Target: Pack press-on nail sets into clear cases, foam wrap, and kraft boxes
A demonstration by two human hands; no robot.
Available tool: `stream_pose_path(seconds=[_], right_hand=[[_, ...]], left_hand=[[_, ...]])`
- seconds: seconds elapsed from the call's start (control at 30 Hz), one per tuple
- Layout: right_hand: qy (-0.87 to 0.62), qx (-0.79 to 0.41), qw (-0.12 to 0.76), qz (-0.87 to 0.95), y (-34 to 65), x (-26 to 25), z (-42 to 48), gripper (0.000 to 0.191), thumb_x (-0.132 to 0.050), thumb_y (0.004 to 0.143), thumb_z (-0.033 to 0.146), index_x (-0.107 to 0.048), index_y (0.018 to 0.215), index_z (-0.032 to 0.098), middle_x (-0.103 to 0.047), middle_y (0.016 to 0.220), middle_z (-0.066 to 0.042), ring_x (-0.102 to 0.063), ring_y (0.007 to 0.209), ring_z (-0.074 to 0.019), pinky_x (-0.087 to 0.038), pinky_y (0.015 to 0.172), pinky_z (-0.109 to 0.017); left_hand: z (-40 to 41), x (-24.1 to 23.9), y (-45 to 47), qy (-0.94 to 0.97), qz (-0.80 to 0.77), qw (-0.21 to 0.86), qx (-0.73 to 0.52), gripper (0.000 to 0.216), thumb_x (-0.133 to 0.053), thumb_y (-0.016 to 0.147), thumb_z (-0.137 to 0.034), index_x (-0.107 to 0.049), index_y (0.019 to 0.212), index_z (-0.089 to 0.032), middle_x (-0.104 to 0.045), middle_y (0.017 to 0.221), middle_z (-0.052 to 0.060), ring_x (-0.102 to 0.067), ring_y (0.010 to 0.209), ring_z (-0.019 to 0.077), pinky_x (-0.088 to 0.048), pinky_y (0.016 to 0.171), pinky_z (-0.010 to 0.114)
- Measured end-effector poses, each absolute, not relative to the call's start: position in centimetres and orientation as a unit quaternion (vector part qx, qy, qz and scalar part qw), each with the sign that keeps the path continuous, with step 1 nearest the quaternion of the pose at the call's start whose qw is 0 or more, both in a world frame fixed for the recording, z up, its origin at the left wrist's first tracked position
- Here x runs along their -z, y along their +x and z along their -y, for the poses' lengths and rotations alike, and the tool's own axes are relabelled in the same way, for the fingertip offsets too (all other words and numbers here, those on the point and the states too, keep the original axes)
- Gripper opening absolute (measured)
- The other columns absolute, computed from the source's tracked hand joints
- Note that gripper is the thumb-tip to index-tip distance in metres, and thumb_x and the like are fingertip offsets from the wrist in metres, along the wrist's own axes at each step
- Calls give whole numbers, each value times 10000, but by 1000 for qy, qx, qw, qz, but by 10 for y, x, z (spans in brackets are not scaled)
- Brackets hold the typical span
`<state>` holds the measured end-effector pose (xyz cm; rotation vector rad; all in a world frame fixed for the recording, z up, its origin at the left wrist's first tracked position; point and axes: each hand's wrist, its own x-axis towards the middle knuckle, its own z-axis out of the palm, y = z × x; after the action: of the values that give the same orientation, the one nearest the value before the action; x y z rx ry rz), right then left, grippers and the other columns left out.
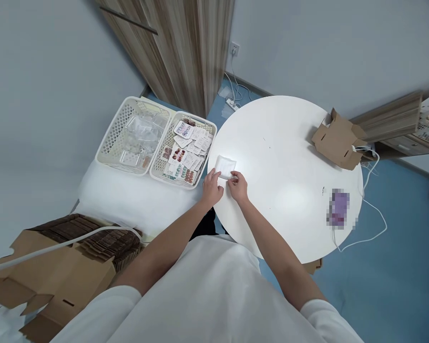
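A small white, square, soft-looking packet (226, 167) lies flat near the left edge of the round white table (282, 128). At its lower left edge, my left hand (211, 189) rests with fingers stretched out, a fingertip touching the packet and the thumb apart. My right hand (239, 187) has its fingers curled and pinched at the packet's lower right corner. What the packet contains cannot be made out.
Left of the table, a white basket (157, 177) holds cards of press-on nails beside another basket (105, 143) with clear plastic boxes. A cardboard box (338, 143) and a blurred purple object (339, 208) with a cable sit on the right. Flattened cartons (57, 271) lie lower left.
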<state>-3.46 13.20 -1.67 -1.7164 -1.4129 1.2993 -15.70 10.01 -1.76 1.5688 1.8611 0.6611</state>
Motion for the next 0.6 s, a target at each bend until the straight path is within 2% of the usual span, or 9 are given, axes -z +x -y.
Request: stream_pose_path(seconds=[0.3,0.6], right_hand=[[-619,-513,281,525,-31,17,-126,466,-519,678,224,-436,1136,237,-451,1159,-59,-505,884,-141,-486,765,-312],[-582,-506,284,570,-21,17,-112,537,-559,695,251,-394,1205,293,-338,1252,-67,-485,924,-159,-493,710,-314]], left_hand=[[-96,20,-156,593,-686,319,-275,546,-504,703,-141,-361,1228,-191,-271,1371,136,-252,1265,304,-275,979,513],[-95,17,-151,587,-690,303,-297,583,-505,727,-164,-304,1274,-184,-205,1399,150,-205,1284,308,-256,984,520]])
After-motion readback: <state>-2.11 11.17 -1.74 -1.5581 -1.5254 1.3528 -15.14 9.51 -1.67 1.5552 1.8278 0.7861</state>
